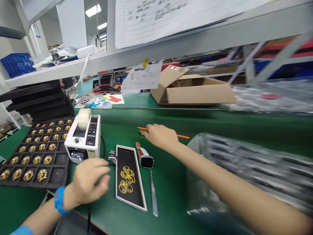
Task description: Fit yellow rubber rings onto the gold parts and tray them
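My left hand (90,179), with a blue wristband (60,200), hovers beside the tape dispenser (94,140), thumb and fingers apart and slightly blurred, nothing visible in it. My right hand (161,135) reaches across the green bench, fingers closed at a small metallic thing (142,132) too unclear to name. An orange stick (183,136) runs beneath that hand. Between the hands a white-rimmed tray (116,176) holds several thin gold rings or frames (127,178). A watch (146,161) with a brown strap and metal tweezers (154,195) lie to the tray's right.
At left, a black foam tray (60,176) carries rows of gold round parts, with black trays (46,101) stacked behind. A small metal device (112,157) touches the white-rimmed tray. Plastic-wrapped goods (230,163) stand under my right forearm. An open cardboard box (200,94) sits behind, below a shelf (171,44).
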Available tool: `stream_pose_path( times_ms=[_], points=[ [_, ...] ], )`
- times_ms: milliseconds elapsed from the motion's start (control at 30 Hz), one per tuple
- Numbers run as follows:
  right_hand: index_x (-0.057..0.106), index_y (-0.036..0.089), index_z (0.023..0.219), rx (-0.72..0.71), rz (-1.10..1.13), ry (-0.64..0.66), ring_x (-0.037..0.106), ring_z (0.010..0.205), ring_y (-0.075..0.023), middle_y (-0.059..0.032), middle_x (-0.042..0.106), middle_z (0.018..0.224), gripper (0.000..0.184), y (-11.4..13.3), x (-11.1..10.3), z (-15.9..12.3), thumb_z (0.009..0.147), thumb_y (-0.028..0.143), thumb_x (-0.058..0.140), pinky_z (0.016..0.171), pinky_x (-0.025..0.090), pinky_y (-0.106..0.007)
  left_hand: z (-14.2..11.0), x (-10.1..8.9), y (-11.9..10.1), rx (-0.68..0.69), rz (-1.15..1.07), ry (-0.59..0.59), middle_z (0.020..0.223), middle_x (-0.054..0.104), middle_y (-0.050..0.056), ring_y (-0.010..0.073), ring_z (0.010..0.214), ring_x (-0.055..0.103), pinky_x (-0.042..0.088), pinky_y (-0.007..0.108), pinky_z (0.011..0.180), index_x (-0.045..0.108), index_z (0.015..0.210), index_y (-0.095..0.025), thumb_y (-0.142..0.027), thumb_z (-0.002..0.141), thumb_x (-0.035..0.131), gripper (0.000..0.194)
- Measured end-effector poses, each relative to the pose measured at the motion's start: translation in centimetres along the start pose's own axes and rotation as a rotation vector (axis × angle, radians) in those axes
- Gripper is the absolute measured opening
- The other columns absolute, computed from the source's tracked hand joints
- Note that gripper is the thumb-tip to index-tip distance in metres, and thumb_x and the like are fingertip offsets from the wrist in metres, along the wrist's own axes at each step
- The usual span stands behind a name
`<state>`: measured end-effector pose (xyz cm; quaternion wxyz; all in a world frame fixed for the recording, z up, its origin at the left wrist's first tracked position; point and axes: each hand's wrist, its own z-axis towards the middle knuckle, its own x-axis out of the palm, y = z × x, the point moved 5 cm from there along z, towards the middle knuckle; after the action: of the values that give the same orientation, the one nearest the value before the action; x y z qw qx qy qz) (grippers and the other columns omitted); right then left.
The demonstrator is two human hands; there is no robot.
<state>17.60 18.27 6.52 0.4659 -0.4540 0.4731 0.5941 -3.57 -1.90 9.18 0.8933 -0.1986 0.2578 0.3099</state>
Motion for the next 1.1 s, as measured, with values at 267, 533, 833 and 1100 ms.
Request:
stream_pose_path(
  times_ms=[267, 533, 833, 1100],
  points=[
    [0.063, 0.022, 0.079, -0.169, 0.240, -0.326, 0.061, 0.069, -0.0272, -0.0106, 0.064, 0.075, 0.016, -0.4, -4.4, -6.7, 0.080, 0.033, 0.052, 0.046, 0.030, -0.029, -0.5, -9.8, 20.1, -0.918, 0.579, 0.200, 0.077, 0.063, 0.008, 0.0252, 0.083, 0.061, 0.043, 0.032, 0.076, 0.054, 0.066, -0.017, -0.022, 0.076, 0.058, 0.012],
    [0.060, 0.027, 0.069, -0.351, 0.674, -0.278, 0.053, 0.050, -0.0173, -0.0033, 0.062, 0.067, 0.030, 1.5, -2.4, -13.3, 0.081, 0.051, 0.046, 0.041, 0.037, -0.028, -1.1, -10.7, 23.8, -1.034, 0.519, 0.278, 0.057, 0.054, 0.000, 0.0191, 0.066, 0.055, 0.040, 0.028, 0.064, 0.047, 0.059, -0.019, -0.025, 0.071, 0.063, 0.021],
    [0.062, 0.021, 0.064, -0.126, 1.296, -0.088, 0.055, 0.061, -0.0191, -0.0050, 0.056, 0.062, 0.062, 0.9, 0.2, -11.3, 0.080, 0.075, 0.035, 0.056, 0.047, -0.032, 3.3, -1.3, 5.0, -0.811, -0.494, 0.167, 0.073, 0.063, 0.002, 0.0124, 0.058, 0.058, 0.041, 0.022, 0.047, 0.057, 0.084, -0.019, -0.040, 0.083, 0.053, 0.021],
    [0.063, 0.021, 0.072, -0.033, 1.444, -0.191, 0.053, 0.058, -0.0169, -0.0050, 0.057, 0.065, 0.059, 0.0, 0.8, -12.6, 0.081, 0.072, 0.038, 0.053, 0.045, -0.031, 0.6, 11.2, 4.6, -1.161, -1.139, 0.122, 0.073, 0.069, 0.001, 0.0170, 0.071, 0.071, 0.055, 0.027, 0.070, 0.051, 0.088, -0.017, -0.035, 0.070, 0.072, 0.033]
  ],
)
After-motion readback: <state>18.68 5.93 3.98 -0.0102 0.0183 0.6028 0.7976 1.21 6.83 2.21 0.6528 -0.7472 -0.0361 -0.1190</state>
